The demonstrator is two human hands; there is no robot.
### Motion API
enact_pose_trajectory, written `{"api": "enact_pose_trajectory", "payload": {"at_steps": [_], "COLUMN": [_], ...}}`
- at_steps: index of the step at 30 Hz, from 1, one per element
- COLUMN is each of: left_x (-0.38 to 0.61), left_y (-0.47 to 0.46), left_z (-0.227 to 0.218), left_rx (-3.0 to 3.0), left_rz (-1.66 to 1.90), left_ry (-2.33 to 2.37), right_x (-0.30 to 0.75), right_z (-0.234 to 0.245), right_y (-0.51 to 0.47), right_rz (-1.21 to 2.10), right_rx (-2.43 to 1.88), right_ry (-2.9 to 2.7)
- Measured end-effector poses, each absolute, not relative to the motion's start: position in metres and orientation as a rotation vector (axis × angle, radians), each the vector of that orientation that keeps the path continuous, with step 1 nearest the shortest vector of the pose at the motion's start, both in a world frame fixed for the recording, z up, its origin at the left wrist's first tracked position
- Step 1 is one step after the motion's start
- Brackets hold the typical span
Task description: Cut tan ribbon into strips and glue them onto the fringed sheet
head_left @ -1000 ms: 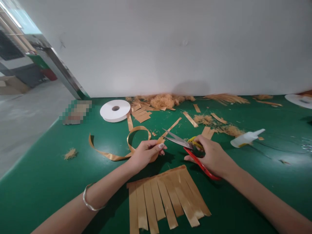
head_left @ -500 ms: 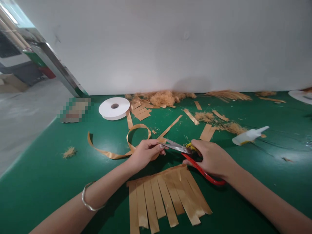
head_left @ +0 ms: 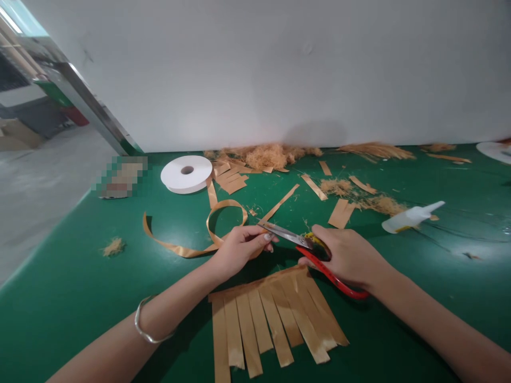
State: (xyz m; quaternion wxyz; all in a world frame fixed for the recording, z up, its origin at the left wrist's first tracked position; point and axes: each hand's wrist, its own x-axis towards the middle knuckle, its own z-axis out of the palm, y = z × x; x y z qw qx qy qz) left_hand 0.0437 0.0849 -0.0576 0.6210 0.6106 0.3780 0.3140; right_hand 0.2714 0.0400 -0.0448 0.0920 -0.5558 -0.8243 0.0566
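We have the scissors (head_left: 305,242) in mid-desk, blades nearly together, their tips at the pinched fingers of our left hand (head_left: 239,249). Those fingers, closed thumb to forefinger, grip a small ribbon piece (head_left: 270,235), mostly hidden by hand and blade. The fingers of our right hand (head_left: 345,256) are curled around the scissors' handles, at about 4 o'clock from the blades. From the scissors, we see the fringe of strips (head_left: 275,319) between 6 and 7 o'clock, the loose ribbon (head_left: 227,223) curling at 9, the white roll (head_left: 187,173) at 10 and the squeeze bottle (head_left: 411,218) at 3, all on the green desk (head_left: 72,303). A second ago our blades stood wide apart; now they have closed, while our left hand keeps its pinch.
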Motion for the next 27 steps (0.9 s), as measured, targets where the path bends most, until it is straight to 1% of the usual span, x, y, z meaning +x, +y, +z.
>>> {"api": "enact_pose_trajectory", "payload": {"at_steps": [6, 12, 21, 27], "left_x": [0.044, 0.045, 0.046, 0.046], "left_y": [0.084, 0.081, 0.081, 0.081], "left_z": [-0.054, -0.045, -0.046, -0.045], "left_rx": [1.373, 1.306, 1.306, 1.325], "left_rz": [0.705, 0.734, 0.772, 0.78], "left_ry": [0.867, 0.876, 0.938, 0.954], "right_x": [0.275, 0.278, 0.28, 0.28], "right_z": [-0.044, -0.043, -0.045, -0.046], "right_y": [0.04, 0.04, 0.04, 0.039], "right_rz": [0.063, 0.045, -0.057, -0.042], "right_rx": [-1.648, -1.653, -1.647, -1.659], "right_ry": [-2.452, -2.423, -2.476, -2.483]}}
